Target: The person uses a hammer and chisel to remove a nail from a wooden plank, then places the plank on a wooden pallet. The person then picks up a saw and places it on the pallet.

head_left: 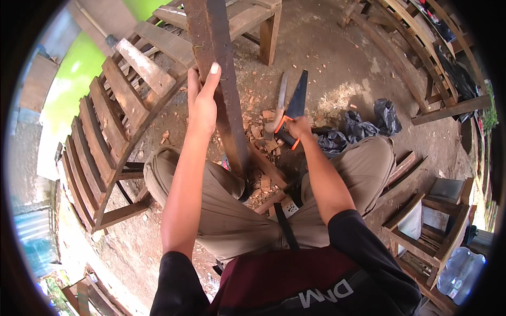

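My left hand [203, 100] grips a dark, upright wooden plank [219, 68] that stands between my knees, its foot on the dirt ground. My right hand [299, 128] is closed around the black-and-orange handle of a hand saw [296, 97] whose dark blade lies on the ground pointing away from me. A machete-like blade with a pale wooden handle [279, 105] lies just left of the saw. Wood chips [258, 131] are scattered around the plank's foot.
A slatted wooden frame [113, 126] lies on its side to my left. Black plastic bags [363, 126] sit on the ground to the right. A wooden bench leg [269, 37] stands ahead; small wooden stools [432, 221] and a water jug [461, 271] are at right.
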Available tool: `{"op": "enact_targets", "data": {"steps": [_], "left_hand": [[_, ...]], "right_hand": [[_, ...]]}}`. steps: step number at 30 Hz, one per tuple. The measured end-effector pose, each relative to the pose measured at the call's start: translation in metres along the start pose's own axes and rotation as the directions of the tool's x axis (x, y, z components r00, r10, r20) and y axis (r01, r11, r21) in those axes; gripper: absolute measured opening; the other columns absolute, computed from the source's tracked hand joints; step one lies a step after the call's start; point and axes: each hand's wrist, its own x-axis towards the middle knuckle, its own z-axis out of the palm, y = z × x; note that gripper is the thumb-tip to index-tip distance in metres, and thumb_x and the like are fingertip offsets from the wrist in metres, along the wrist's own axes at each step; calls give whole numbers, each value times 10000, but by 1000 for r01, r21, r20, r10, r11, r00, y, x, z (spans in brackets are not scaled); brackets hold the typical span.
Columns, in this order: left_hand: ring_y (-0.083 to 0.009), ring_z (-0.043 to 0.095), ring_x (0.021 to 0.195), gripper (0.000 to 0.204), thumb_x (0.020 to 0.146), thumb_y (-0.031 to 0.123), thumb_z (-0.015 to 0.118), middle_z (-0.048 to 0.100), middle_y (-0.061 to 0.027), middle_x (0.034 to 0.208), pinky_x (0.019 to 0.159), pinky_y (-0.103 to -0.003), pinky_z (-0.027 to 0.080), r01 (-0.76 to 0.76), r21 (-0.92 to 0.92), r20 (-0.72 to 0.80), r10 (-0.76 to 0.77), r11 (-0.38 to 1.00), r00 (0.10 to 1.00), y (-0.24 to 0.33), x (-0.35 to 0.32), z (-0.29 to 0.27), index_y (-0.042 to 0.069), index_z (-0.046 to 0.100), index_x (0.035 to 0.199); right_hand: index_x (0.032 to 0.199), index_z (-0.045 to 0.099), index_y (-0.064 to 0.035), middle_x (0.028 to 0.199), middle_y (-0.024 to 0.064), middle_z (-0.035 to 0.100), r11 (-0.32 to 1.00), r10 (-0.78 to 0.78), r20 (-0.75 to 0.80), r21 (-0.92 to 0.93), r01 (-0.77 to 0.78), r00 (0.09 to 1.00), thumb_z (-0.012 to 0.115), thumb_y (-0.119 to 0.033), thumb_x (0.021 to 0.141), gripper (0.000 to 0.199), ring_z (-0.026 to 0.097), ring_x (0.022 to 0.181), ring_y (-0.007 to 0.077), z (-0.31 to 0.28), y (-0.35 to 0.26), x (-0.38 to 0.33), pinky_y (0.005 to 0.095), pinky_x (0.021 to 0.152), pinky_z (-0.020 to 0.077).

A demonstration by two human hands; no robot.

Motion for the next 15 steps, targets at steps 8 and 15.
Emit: {"op": "enact_targets", "data": {"steps": [8, 15], "left_hand": [[-237, 601, 1068, 607, 983, 441, 526, 612, -155, 1208, 912, -366, 487, -65, -89, -163, 50, 994, 985, -30, 22, -23, -16, 444, 1375], [-298, 648, 924, 576, 1003, 509, 390, 659, -190, 1096, 771, -438, 552, 138, -269, 85, -120, 953, 989, -7, 16, -19, 21, 533, 1272]], "right_hand": [[1256, 527, 91, 1253, 288, 595, 995, 72, -39, -71, -75, 997, 665, -488, 851, 719, 618, 1142, 394, 110, -1, 74, 454, 946, 524], [1290, 466, 75, 1284, 247, 580, 942, 331, -114, -25, -336, 937, 764, -526, 741, 867, 599, 1193, 349, 117, -20, 84, 423, 982, 508]]}}
